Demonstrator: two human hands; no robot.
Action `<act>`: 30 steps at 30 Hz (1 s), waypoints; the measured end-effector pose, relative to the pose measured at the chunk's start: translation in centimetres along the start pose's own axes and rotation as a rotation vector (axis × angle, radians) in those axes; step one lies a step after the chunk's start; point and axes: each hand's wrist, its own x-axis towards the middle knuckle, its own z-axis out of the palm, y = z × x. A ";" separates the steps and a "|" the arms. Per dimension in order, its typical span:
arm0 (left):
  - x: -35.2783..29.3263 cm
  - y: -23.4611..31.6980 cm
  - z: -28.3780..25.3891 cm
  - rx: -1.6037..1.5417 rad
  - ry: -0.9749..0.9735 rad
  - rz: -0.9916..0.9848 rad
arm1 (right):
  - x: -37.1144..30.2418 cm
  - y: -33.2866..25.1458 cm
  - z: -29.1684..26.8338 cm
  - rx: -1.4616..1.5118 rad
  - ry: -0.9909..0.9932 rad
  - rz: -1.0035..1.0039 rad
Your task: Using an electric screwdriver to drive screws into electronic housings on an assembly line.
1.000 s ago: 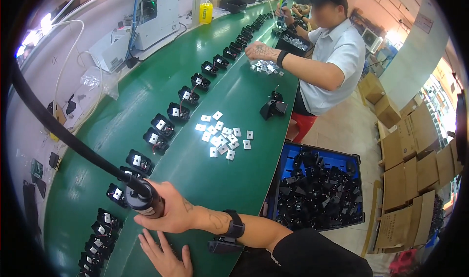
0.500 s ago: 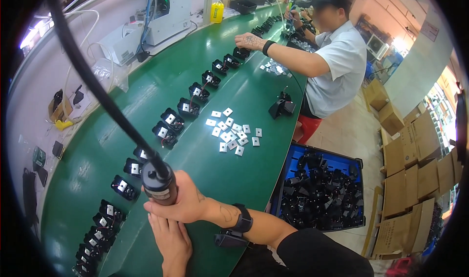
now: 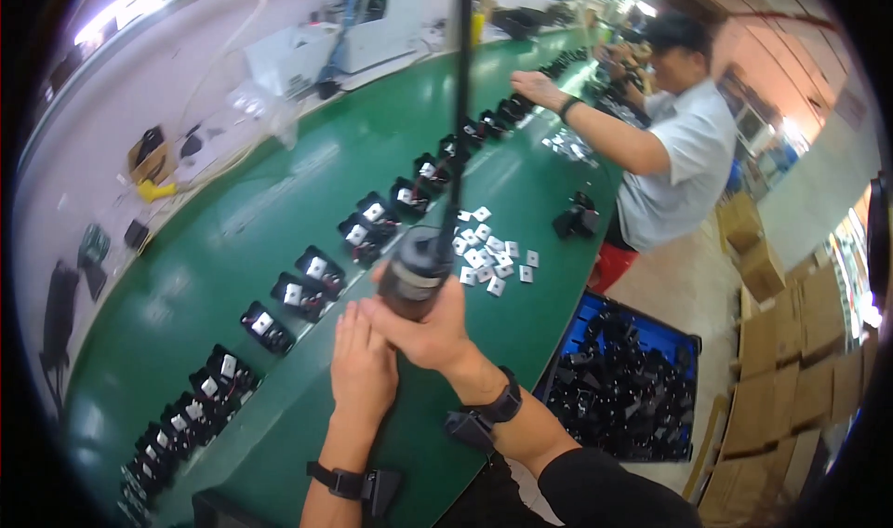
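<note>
My right hand [image 3: 433, 328] is wrapped round the grip of a black electric powered screwdriver [image 3: 414, 272], held upright with its dark cord running up. Its tip is hidden. My left hand [image 3: 365, 365] sits just left of it, fingers close together and bent downward; whatever lies beneath them is out of sight. A row of black housings [image 3: 267, 328] with small silver plates on them stretches along the green bench to the left. Beyond the screwdriver lies a pile of loose silver plates [image 3: 498, 258], each with a hole.
On the floor at right stands a blue crate [image 3: 581, 314] full of black parts. A co-worker [image 3: 679, 156] reaches over the bench farther along. One black part [image 3: 577, 216] lies near the bench edge. Cardboard boxes [image 3: 777, 370] are stacked at right; white machines [image 3: 381, 26] line the back.
Both hands and the screwdriver have moved forward and rightward, closer to the loose plates. The view has shifted, and my left wrist strap now shows. The co-worker's arm stays over the housings.
</note>
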 end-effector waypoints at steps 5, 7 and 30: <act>-2.6 -0.5 -1.2 0.064 0.054 -0.027 | 0.2 0.6 0.9 0.009 -0.003 0.022; -2.3 -0.1 -1.4 0.029 0.119 0.019 | 0.5 -0.6 0.6 0.028 0.026 0.028; -3.3 -0.1 -4.0 -0.431 0.412 -0.240 | -0.5 0.2 0.5 -0.031 0.037 -0.089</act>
